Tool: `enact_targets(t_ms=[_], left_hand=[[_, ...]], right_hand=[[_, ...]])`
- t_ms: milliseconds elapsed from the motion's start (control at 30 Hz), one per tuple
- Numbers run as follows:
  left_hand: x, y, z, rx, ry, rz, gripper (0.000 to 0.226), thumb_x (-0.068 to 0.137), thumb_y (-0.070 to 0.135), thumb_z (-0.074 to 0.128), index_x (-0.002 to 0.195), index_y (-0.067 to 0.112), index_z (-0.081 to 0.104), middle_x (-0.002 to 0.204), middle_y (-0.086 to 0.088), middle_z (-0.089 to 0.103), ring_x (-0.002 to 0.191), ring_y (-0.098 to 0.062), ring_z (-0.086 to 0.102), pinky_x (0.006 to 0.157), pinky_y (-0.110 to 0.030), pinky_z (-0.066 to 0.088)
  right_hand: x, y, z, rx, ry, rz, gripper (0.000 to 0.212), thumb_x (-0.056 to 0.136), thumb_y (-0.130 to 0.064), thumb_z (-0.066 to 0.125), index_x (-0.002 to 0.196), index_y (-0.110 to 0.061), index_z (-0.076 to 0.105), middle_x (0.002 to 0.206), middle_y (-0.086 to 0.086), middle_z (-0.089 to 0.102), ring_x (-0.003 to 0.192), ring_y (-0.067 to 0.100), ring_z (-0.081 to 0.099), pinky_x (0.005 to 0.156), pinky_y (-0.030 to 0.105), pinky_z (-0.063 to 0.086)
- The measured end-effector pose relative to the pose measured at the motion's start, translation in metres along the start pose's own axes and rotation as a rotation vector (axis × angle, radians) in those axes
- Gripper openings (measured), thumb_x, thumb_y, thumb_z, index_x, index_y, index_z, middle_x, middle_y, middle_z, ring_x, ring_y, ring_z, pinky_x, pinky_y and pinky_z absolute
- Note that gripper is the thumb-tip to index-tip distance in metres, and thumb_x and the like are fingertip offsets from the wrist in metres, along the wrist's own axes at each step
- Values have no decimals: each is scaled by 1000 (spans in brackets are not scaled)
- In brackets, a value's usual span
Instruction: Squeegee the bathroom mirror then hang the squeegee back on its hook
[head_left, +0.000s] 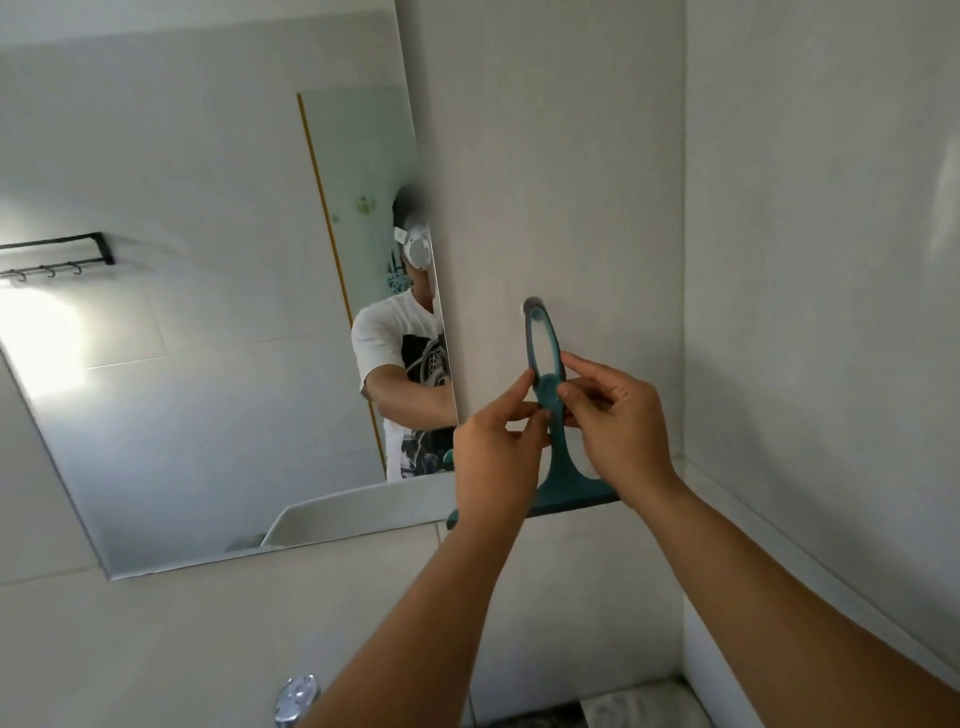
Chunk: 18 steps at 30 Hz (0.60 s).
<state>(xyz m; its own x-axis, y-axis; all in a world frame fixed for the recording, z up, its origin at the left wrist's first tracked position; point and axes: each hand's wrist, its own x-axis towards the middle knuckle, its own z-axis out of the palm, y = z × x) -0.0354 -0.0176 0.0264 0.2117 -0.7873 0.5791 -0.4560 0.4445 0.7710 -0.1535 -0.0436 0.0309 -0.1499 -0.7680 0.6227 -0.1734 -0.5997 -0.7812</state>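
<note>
Nearest, low by the frame's bottom edge: one chrome tap fitting (296, 699). Further left and up, one mirror (182, 364) on the tiled wall, reflecting one black rail with three small hooks visible (49, 270). Beside the mirror's right edge, one left hand (498, 452), fingertips pinched narrow on the handle of the one teal squeegee (545, 395), probably steadying it. At the top of the handle loop, one wall hook (532, 303), seemingly inside the loop, though too small to say whether seated. Blade downward, level with the mirror's bottom right corner, flat to the wall, as for hanging. Rightmost, one right hand (618, 421), thumb and forefinger closed lightly on the same handle, likely guiding the loop. Judged: hanging step, nearly done.
</note>
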Motion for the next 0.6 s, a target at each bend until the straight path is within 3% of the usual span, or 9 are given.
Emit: enact_targets(t_ms=[233,367,433,600], left_hand=[[4,-15,16,-5,28,-27,52,95,17,65,140,38,51,102,16,74,77,-1,71,74,-28,62],[4,-18,17,14,1,-33,55,95,19,65,143,39,47,114,12,73,73,13,65,67,-14,58],[5,-18,15,32,-28,-37,57,95,22,66,145,39,45,120,11,71,73,13,64,63,-7,52],[-6,-18,1,48,-82,-80,59,94,28,66,147,35,42,132,6,64,88,6,61,71,-13,50]], right_hand=[[9,18,4,-22,3,29,36,91,-20,64,126,-23,63,102,-2,73,92,15,70,85,42,59],[11,21,6,-41,12,42,36,91,-19,64,127,-25,63,104,-3,73,92,15,70,86,43,58],[10,20,7,-57,6,42,38,92,-17,63,129,-25,62,105,-2,73,92,13,69,88,40,58],[-6,14,5,-135,-36,59,45,92,-13,62,136,-21,54,125,0,65,105,11,62,93,29,50]])
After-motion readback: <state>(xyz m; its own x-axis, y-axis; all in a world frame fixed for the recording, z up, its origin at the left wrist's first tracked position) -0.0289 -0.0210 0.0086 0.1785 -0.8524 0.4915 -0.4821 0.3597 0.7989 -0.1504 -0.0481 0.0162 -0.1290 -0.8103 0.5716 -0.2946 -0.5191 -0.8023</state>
